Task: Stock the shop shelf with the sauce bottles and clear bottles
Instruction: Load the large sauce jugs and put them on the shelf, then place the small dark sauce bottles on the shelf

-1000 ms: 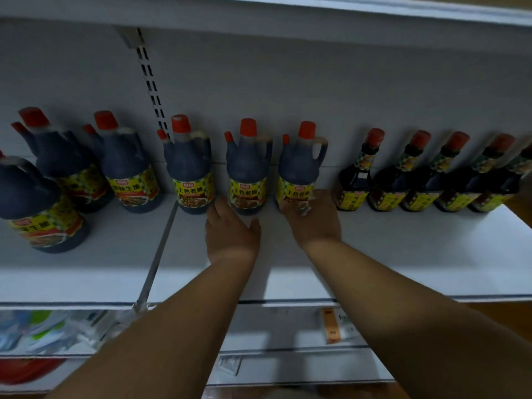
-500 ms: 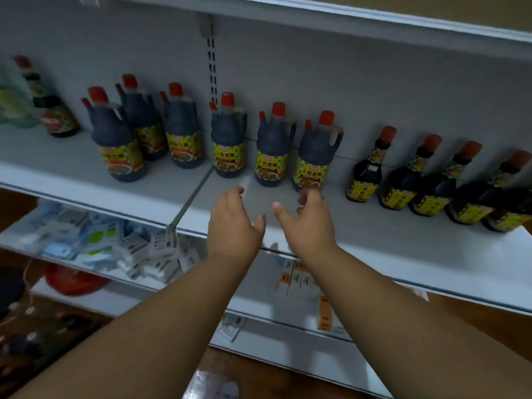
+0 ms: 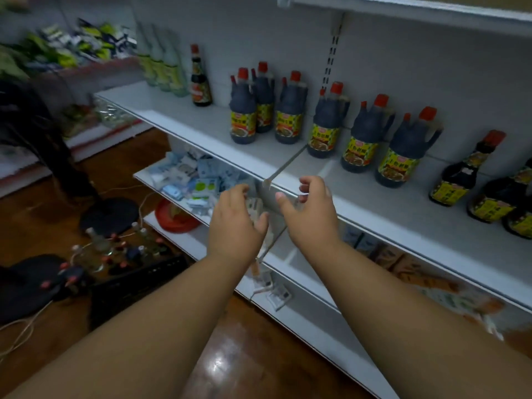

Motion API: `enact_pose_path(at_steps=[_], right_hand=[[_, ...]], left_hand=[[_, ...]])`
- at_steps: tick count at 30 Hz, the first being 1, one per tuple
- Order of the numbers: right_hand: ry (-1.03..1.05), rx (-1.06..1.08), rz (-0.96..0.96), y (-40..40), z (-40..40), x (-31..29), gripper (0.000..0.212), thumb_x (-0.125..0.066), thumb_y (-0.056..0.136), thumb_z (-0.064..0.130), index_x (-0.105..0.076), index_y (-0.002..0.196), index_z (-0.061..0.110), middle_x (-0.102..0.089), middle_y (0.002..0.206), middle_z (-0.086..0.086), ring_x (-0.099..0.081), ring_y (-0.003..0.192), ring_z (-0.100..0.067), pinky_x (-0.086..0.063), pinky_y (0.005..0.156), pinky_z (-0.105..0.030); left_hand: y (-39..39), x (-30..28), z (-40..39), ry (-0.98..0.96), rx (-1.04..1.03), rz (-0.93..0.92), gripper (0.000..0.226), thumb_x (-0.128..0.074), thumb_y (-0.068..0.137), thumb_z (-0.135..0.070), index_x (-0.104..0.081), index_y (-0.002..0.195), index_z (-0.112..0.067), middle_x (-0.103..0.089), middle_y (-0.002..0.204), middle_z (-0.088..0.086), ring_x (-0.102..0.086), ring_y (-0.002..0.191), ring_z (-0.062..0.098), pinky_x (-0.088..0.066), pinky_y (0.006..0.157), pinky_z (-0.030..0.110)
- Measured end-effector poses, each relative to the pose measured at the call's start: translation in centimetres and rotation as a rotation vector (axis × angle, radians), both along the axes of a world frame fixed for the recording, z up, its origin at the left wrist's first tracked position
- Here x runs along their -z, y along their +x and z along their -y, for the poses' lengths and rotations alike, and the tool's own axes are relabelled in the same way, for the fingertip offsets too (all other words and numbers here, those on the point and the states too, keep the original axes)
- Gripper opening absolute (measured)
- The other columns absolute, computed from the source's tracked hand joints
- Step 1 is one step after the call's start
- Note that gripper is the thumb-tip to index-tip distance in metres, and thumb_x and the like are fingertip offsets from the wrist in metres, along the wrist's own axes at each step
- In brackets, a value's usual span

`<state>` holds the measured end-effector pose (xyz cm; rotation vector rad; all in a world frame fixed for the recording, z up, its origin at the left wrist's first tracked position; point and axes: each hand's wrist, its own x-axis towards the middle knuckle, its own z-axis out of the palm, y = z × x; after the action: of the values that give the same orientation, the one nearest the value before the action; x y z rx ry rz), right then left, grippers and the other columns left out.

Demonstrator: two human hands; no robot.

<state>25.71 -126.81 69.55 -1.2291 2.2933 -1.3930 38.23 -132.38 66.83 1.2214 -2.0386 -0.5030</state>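
Note:
Several dark sauce jugs (image 3: 358,139) with red caps and yellow labels stand in a row on the white shelf (image 3: 359,194). Smaller dark sauce bottles (image 3: 457,174) stand to their right, and clear bottles (image 3: 161,67) with a lone dark bottle (image 3: 200,79) at the shelf's far left. My left hand (image 3: 234,223) and my right hand (image 3: 309,214) hover side by side in front of the shelf's front edge, fingers loosely curled, holding nothing. A black crate (image 3: 138,280) on the floor at lower left holds several clear and dark bottles (image 3: 99,249).
Lower shelves carry packets (image 3: 195,180) and boxes (image 3: 403,266). A red round object (image 3: 172,217) lies under the packets. A black stand base (image 3: 109,216) and white cables sit on the wooden floor at left. Another rack with green packets (image 3: 72,47) stands far left.
Both hands have drawn back from the jugs on the shelf to in front of its edge, empty. My view has swung left and down, bringing the floor crate into sight.

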Motion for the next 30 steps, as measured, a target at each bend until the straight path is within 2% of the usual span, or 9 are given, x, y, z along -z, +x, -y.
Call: enact_pose_path(at_steps=[3,9,13,18,25,30], right_hand=[[-0.004,-0.075,0.006,6.6,2.7,0.3,0.046,-0.068,0.087,0.041,-0.049,0.126,0.024,-0.051,0.122,0.003,-0.053,0.108,-0.013,-0.047,0.091,-0.031],[0.042,-0.266,0.075,23.5,9.5,2.9,0.045,-0.068,0.086,0.043,-0.048,0.124,0.030,-0.051,0.124,0.003,-0.054,0.108,-0.015,-0.051,0.093,-0.042],[0.068,-0.398,0.086,32.0,13.1,3.0,0.046,-0.068,0.086,0.042,-0.049,0.126,0.029,-0.052,0.124,0.005,-0.054,0.106,-0.008,-0.047,0.088,-0.027],[0.093,-0.509,0.056,37.0,17.9,3.9,0.043,-0.069,0.086,0.042,-0.049,0.123,0.031,-0.050,0.120,0.007,-0.054,0.103,-0.009,-0.044,0.078,-0.022],[0.206,-0.658,-0.036,40.2,27.2,8.1,0.047,-0.068,0.088,0.039,-0.050,0.129,0.024,-0.050,0.122,0.002,-0.053,0.096,-0.010,-0.041,0.078,-0.023],[0.328,-0.752,-0.090,43.3,33.5,10.0,0.045,-0.067,0.088,0.038,-0.050,0.128,0.023,-0.049,0.126,-0.003,-0.056,0.108,-0.019,-0.047,0.086,-0.030]], left_hand=[[7.7,0.5,1.8,0.010,-0.080,0.026,0.063,-0.069,0.084,-0.038,-0.040,0.137,-0.020,-0.049,0.129,0.001,-0.050,0.118,0.020,-0.048,0.095,0.037],[26.4,1.7,5.9,0.022,-0.285,0.121,0.063,-0.071,0.083,-0.037,-0.041,0.136,-0.024,-0.050,0.129,-0.002,-0.051,0.117,0.017,-0.047,0.096,0.034],[35.5,2.3,7.7,0.061,-0.392,0.136,0.060,-0.071,0.084,-0.038,-0.042,0.135,-0.024,-0.051,0.128,-0.003,-0.052,0.118,0.017,-0.050,0.095,0.035],[41.2,4.0,11.0,0.100,-0.440,0.132,0.056,-0.069,0.084,-0.038,-0.045,0.133,-0.024,-0.053,0.125,-0.004,-0.054,0.114,0.016,-0.051,0.093,0.036],[46.1,6.9,17.6,0.221,-0.449,0.263,0.053,-0.069,0.084,-0.038,-0.047,0.131,-0.025,-0.053,0.122,-0.005,-0.055,0.112,0.015,-0.050,0.094,0.035],[49.5,7.3,22.4,0.289,-0.481,0.332,0.055,-0.070,0.083,-0.037,-0.047,0.132,-0.024,-0.055,0.122,-0.003,-0.056,0.110,0.017,-0.051,0.092,0.036]])
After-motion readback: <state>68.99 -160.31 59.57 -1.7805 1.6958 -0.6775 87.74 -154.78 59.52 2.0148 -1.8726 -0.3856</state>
